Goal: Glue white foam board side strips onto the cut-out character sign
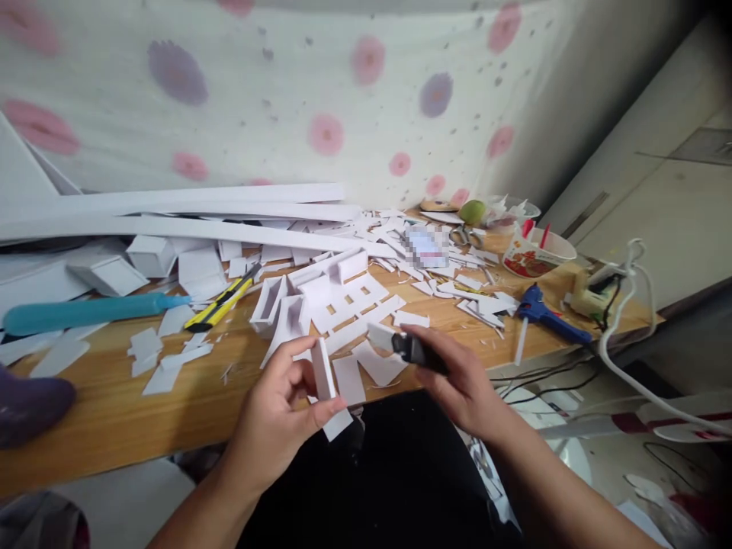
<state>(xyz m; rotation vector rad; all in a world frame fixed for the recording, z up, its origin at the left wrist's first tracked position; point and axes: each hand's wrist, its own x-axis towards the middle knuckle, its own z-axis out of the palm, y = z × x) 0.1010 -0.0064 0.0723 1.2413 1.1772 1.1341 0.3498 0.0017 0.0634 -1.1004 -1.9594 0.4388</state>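
My left hand [273, 412] is closed on a small white foam board piece [323, 371], held upright by its edges between thumb and fingers. In my right hand [466, 385] is a black-handled cutter knife [423, 354], its pale flat blade pointing left toward the piece but apart from it. Just beyond both hands stands a white foam board model [332, 293], with small rectangular openings in one panel and box-like parts on its left. Loose white offcuts [348, 381] lie between my hands and the model.
On the left lie a yellow cutter [224, 300] and a teal tube [91, 311]. Long white strips [194, 229] run along the back. To the right are a blue glue gun [552, 316], a paper bowl [537, 252], scissors [466, 235] and a white cable [614, 366]. The table's front edge is close.
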